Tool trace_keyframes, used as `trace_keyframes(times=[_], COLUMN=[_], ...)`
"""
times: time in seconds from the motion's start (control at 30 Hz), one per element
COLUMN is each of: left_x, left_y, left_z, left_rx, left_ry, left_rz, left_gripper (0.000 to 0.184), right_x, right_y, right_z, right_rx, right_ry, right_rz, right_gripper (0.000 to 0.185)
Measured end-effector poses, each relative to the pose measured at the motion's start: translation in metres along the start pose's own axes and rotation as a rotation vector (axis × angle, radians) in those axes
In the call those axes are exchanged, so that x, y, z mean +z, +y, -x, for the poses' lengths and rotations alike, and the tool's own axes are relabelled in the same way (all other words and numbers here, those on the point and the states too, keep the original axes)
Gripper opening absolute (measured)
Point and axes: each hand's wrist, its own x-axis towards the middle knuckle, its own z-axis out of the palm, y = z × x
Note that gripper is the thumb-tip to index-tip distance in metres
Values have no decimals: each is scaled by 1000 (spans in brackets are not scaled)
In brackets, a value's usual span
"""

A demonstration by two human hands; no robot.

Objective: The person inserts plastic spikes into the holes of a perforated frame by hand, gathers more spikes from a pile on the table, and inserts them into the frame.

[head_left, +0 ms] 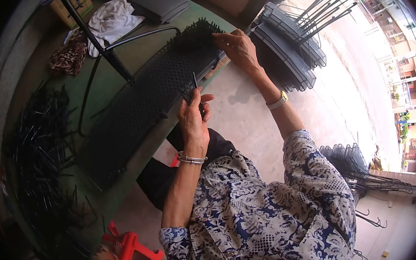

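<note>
left hand (195, 118) clasps thin black sticks (188, 93); right hand (238, 50), grip unclear, is at the bristly end of a long black perforated panel (132, 107).

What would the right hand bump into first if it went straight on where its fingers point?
Most likely the black spikes standing on the panel. The right hand's fingertips seem right at their edge, though depth makes actual contact hard to tell.

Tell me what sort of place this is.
Probably a small workshop, open to the outdoors: a green worktable bears a heap of thin black pieces, stacked dark mesh racks stand nearby, and buildings show outside.
</note>
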Motion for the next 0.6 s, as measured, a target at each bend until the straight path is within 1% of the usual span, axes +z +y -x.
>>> trace_keyframes(times=[0.07,0.17,0.23,0.3,0.33,0.37,0.47,0.5,0.53,0.6], left_x=[0,2,3,1,2,3,7,8,7,6], left_y=[1,2,2,0,0,0,1,2,1,1], left_z=[1,2,2,1,2,3,7,7,7,6], left_rx=[-1,-7,-17,-1,-2,-10,-19,-20,-21,-7], left_ry=[3,17,27,-22,-23,-25,-22,-19,-17,-19], left_rz=[2,-2,-7,-42,-43,-65,-93,-97,-98,-107], left_gripper=[27,26,26,25,25,24,23,23,23,23], right_x=[0,1,-10,-28,-28,-28,-17,-16,-17,-22], right_y=[-2,-9,-24,-51,-52,-58,-49,-49,-50,-53], right_z=[2,3,6,18,22,26,30,32,32,32], right_rx=[-1,49,81,253,201,191,167,175,176,239], right_ry=[-8,39,-36,-417,-587,-661,-723,-719,-720,-734], right_rz=[-5,-13,-196,-482,-544,-614,-690,-747,-748,-779], right_gripper=[21,22,26,40,39,35,31,27,27,25])
